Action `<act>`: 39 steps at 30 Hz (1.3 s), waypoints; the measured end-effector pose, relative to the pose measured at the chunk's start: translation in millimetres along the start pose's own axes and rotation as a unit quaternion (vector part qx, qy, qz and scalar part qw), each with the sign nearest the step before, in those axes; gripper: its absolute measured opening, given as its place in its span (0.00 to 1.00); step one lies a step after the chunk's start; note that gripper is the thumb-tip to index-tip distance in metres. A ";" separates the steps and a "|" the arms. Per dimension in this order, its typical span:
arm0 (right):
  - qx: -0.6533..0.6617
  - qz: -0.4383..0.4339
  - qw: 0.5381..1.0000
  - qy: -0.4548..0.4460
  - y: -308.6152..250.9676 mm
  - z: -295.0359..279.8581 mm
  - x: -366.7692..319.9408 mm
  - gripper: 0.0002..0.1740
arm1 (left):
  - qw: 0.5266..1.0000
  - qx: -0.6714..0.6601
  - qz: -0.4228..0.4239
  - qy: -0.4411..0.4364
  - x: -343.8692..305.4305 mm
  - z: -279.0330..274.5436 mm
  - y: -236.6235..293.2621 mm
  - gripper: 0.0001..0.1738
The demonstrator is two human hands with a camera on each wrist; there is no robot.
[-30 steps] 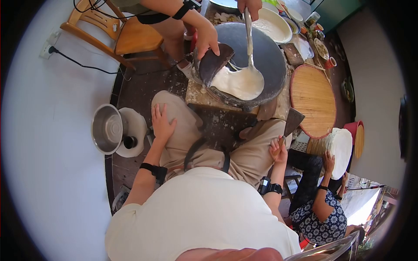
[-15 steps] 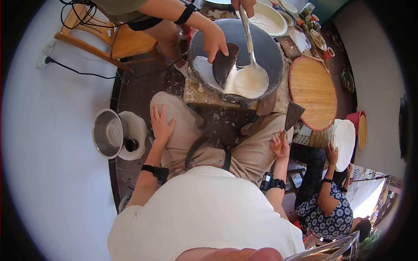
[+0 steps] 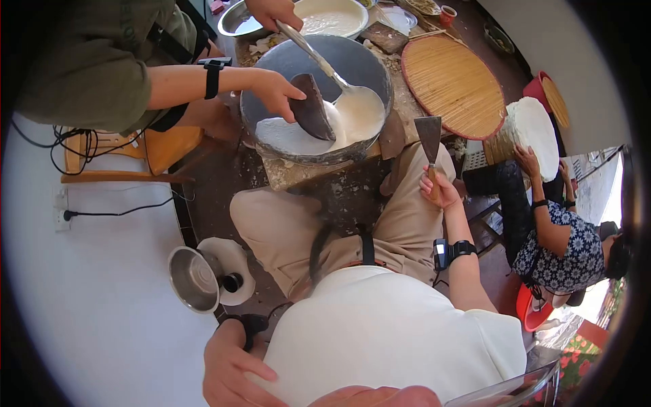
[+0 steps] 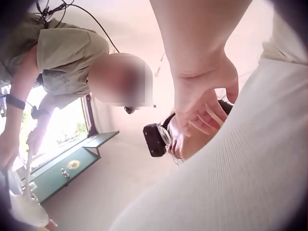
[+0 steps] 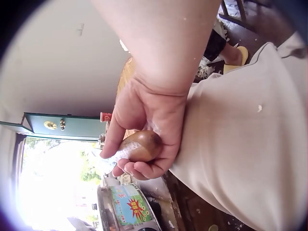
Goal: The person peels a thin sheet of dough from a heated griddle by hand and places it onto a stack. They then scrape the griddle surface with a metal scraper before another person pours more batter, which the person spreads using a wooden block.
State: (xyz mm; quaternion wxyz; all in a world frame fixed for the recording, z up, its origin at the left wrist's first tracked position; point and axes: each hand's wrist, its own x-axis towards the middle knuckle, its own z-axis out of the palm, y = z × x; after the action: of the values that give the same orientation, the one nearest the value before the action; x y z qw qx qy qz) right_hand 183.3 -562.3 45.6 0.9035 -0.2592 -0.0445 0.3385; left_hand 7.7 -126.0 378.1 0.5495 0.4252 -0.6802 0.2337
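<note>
My right hand (image 3: pixel 443 190) grips the wooden handle of a scraper (image 3: pixel 428 136) above my right thigh, its broad metal blade pointing away from me. In the right wrist view, fingers curl round the rounded handle (image 5: pixel 144 144). My left hand (image 3: pixel 237 373) is raised beside my white shirt, fingers loose and holding nothing; the left wrist view shows the same hand (image 4: pixel 207 101) close to the shirt. Before my knees, another person holds a dark half-round spreader (image 3: pixel 311 108) and a ladle (image 3: pixel 359 112) over white batter on a round griddle (image 3: pixel 271 102).
A round woven mat (image 3: pixel 454 85) lies right of the griddle. Behind it stands a basin (image 3: pixel 332 17) of batter. At right, someone holds a stack of white round sheets (image 3: pixel 532 132). A steel bowl (image 3: pixel 193 278) is at left, near a wooden chair (image 3: pixel 169 149).
My left hand has left my knee and come up beside my shirt. The scraper has tilted so its blade points forward. The other person's spreader has moved across the batter. My view has turned.
</note>
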 end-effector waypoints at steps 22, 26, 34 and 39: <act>0.026 0.016 0.999 0.037 -1.3 18.8 1.5 0.25 | 0.976 -0.138 -0.163 -0.032 18.9 18.5 -7.8 0.09; 0.030 0.017 0.999 0.040 -1.8 19.3 1.5 0.25 | 0.974 -0.146 -0.173 -0.029 19.4 18.3 -9.3 0.09; 0.035 0.010 0.999 0.031 -1.2 21.1 2.1 0.25 | 0.969 -0.158 -0.189 -0.027 20.9 20.7 -7.5 0.10; 0.033 0.006 0.999 0.026 -1.5 21.1 1.9 0.25 | 0.967 -0.159 -0.199 -0.025 22.4 20.9 -7.9 0.10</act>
State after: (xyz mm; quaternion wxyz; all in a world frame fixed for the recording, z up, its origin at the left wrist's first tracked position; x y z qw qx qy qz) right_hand 180.2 -552.8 64.3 0.9104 -0.2383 -0.0079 0.3381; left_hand 2.1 -153.8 392.1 0.6280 0.4652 -0.6239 -0.0021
